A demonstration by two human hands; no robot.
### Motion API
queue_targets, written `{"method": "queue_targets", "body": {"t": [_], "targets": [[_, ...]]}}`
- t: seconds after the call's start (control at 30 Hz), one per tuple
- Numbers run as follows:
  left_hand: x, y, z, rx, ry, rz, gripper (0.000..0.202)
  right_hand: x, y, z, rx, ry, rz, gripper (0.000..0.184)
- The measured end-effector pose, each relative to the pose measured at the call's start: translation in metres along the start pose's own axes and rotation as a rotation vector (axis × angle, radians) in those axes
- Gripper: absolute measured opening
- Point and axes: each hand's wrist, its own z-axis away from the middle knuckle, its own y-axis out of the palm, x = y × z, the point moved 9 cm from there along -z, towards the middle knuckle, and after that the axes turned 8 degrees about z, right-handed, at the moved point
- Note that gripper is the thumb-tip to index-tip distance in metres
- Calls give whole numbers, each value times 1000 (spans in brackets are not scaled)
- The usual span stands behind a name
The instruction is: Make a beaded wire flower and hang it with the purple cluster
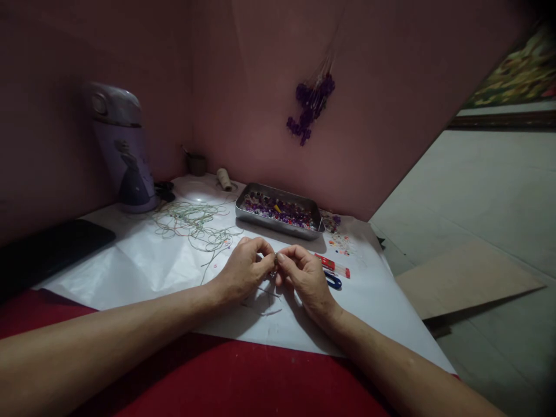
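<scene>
My left hand (248, 267) and my right hand (306, 278) meet above the white sheet (147, 278), fingertips nearly touching. Both pinch a small dark olive piece (275, 260), perhaps a bead, too small to make out well. Thin cord ends (270, 313) trail below the hands over the sheet. Just beyond my right hand lie a red case with a clear end (332, 265) and a dark blue loop-shaped handle (333, 280), partly hidden by that hand. Farther back stands a metal tray (282, 229) of purple, red and clear beads with a yellow piece among them.
Tangled pale green cord (191, 220) spreads left of the tray, near a thread spool (223, 179). A lilac bottle (125, 150) and a black flat object (61, 243) stand at left. Loose beads (341, 243) lie right. Purple beadwork (310, 107) hangs on the wall.
</scene>
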Motion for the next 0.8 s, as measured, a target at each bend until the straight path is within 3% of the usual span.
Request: {"method": "queue_targets", "body": {"t": [0.8], "targets": [[-3, -1, 0, 0, -10, -2, 18, 0, -2, 0, -27, 3, -30, 13]]}}
